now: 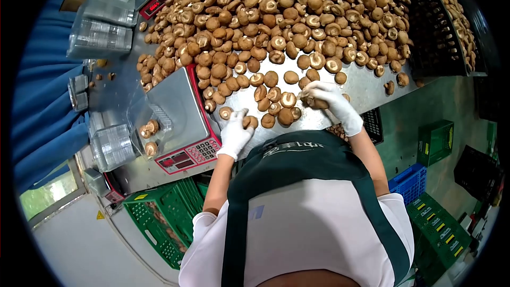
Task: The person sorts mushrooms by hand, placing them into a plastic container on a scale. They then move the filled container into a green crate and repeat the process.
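My left hand, in a white glove, rests at the front of the metal table with its fingers closed about a brown mushroom. Another mushroom lies just beyond its fingertips. Gloved in white too, my right hand grips a mushroom above the table's front edge. Between both hands lie several loose mushrooms, some cap up, some showing pale stems. To the left, a clear plastic tray with a few mushrooms sits on a red-framed weighing scale.
A large heap of mushrooms covers the back of the metal table. Stacked clear trays stand at left, more trays nearer me. A black crate borders the right. Green crates stand below the table.
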Motion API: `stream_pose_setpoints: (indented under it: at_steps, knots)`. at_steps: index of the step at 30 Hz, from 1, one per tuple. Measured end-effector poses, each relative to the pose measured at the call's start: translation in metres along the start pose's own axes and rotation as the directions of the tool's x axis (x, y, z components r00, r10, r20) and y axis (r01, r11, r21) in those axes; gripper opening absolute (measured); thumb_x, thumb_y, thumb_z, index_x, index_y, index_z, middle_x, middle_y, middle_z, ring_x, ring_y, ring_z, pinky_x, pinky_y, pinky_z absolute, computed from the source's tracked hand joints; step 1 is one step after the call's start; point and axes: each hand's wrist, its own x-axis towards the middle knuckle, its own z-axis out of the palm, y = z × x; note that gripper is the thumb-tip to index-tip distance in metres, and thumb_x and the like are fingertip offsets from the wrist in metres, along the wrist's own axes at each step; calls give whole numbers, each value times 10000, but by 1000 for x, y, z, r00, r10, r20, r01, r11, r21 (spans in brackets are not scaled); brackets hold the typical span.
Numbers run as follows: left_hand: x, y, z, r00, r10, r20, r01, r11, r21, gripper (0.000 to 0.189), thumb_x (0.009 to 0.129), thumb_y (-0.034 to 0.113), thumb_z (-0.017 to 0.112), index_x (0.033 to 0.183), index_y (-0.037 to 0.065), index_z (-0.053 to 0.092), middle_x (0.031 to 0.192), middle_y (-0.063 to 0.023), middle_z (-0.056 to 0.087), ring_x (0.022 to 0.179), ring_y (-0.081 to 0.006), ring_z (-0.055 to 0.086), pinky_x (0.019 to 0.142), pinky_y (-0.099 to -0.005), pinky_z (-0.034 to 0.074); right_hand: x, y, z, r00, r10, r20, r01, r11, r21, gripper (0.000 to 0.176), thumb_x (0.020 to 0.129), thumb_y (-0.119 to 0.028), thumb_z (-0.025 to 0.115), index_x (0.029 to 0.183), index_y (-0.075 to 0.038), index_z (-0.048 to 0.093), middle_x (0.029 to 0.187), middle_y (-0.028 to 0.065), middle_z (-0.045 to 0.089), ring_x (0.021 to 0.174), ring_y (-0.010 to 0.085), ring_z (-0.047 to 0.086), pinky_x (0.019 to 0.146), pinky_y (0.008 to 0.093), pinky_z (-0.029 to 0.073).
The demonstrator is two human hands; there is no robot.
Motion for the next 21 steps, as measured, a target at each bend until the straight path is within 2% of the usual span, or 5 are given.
stream_pose_setpoints:
  at_steps: [4, 8, 11, 17, 21]
  knots:
    - [-3, -4, 10, 997, 66, 38, -62, 994, -92, 391, 790, 296, 653, 1152, 160, 597, 1073, -110, 592, 945, -325, 599, 815, -389, 489, 25, 12, 52, 996, -65, 53, 76, 434, -898, 244, 741, -218, 695, 929, -64, 670, 857, 122, 672, 792, 261, 641, 685, 327, 511]
    - [-1, -27, 21, 967, 240, -87, -249, 960, -129, 351, 800, 182, 669, 1137, 116, 600, 990, -106, 627, 854, -261, 635, 730, -340, 515, 43, 59, 81, 887, -201, 416, 360, -263, -895, 109, 727, -138, 599, 824, -89, 605, 733, 80, 622, 728, 255, 614, 589, 367, 494]
    - [-2, -27, 16, 981, -123, 149, 190, 460, -867, 317, 842, 21, 632, 1152, 44, 569, 1011, -71, 609, 788, -110, 604, 585, -202, 505, 52, 65, 77, 881, -230, 414, 365, -229, -903, 66, 731, -95, 567, 793, -80, 584, 722, 80, 612, 720, 259, 608, 580, 363, 490]
    - [1, -10, -1, 963, -130, 235, 252, 132, -959, 327, 887, 50, 570, 1211, 42, 533, 1082, -103, 596, 894, -213, 638, 726, -299, 568, 41, 62, 57, 931, -365, 18, 203, 476, -856, 232, 797, -227, 608, 1014, -167, 668, 746, 102, 652, 716, 280, 638, 639, 378, 511]
    - [14, -7, 9, 970, -118, 215, 228, 116, -967, 348, 887, 43, 569, 1231, 37, 515, 1104, -103, 593, 903, -206, 633, 745, -300, 560, 29, 50, 50, 902, -429, 52, 196, 300, -934, 219, 753, -232, 647, 947, -132, 663, 739, 85, 641, 726, 285, 628, 604, 383, 502]
